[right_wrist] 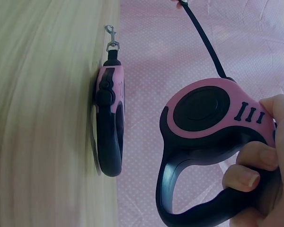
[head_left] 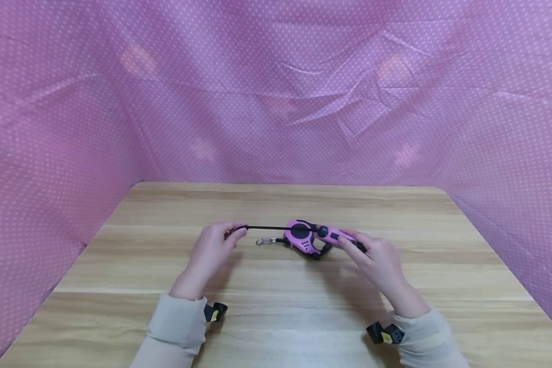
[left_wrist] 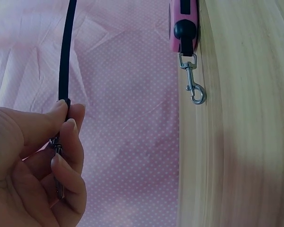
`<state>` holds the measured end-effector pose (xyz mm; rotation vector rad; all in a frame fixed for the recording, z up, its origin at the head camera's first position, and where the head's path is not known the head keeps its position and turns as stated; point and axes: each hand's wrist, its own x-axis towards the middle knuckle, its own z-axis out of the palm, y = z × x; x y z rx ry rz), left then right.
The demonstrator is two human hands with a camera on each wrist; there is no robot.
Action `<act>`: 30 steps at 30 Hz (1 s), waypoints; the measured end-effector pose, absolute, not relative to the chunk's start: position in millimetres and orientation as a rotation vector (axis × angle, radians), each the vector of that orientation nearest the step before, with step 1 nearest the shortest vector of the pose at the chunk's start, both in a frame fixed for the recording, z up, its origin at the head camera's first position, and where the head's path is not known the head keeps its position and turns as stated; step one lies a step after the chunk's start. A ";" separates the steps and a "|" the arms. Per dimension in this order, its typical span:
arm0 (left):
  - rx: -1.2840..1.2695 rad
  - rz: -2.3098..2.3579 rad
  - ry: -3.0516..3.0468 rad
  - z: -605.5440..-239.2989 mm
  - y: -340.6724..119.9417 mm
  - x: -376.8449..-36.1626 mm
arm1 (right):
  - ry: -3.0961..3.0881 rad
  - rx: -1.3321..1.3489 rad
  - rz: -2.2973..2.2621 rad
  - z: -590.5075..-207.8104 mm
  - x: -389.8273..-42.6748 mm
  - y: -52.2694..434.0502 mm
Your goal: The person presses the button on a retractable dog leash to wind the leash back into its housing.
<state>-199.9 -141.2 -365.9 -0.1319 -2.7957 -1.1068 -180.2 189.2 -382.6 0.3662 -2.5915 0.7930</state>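
Two pink and black retractable dog leashes are in view. My right hand grips one leash's case by its handle, with fingers curled through the loop. From that case a black strap runs out to the left, drawn straight above the table. At its far end my left hand pinches the strap between thumb and finger. The metal clip there is partly hidden behind the curled fingers. Between the hands, the second leash lies on the table, its silver clip pointing left.
The wooden table extends under both arms, with its far edge against a pink dotted cloth that also hangs at both sides. A small black camera is worn at each wrist.
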 end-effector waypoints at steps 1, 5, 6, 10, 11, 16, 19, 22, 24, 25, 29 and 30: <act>-0.130 -1.101 -2.789 -365.2 -140.9 -200.0 | -2.591 0.365 0.791 -382.9 -180.5 188.5; -0.123 -1.079 -2.770 -363.7 -140.0 -200.8 | -2.578 0.352 0.795 -384.7 -180.9 186.3; -0.122 -1.072 -2.770 -363.5 -140.1 -200.8 | -2.569 0.351 0.795 -385.2 -181.0 185.8; -0.098 -1.058 -2.777 -363.9 -141.3 -200.6 | -2.516 0.378 0.795 -387.7 -181.1 184.1; -0.087 -1.054 -2.779 -364.3 -141.7 -200.6 | -2.502 0.387 0.789 -388.4 -181.1 183.7; -0.076 -1.044 -2.785 -365.8 -141.6 -199.8 | -2.460 0.419 0.768 -392.3 -181.7 182.1; -0.079 -1.041 -2.782 -366.8 -140.8 -199.6 | -2.456 0.422 0.746 -393.3 -181.9 181.4; -0.074 -1.033 -2.780 -367.7 -140.2 -199.8 | -2.463 0.413 0.738 -392.8 -181.7 180.7; -0.069 -1.031 -2.783 -368.1 -139.9 -199.9 | -2.467 0.405 0.739 -392.3 -181.5 180.5; -0.064 -1.030 -2.786 -368.3 -139.8 -200.1 | -2.470 0.400 0.741 -392.0 -181.3 180.5; -0.055 -1.023 -2.796 -368.9 -139.2 -200.7 | -2.478 0.389 0.741 -391.7 -180.9 180.9; -0.050 -1.015 -2.797 -369.1 -139.0 -200.8 | -2.480 0.387 0.739 -391.5 -180.8 181.0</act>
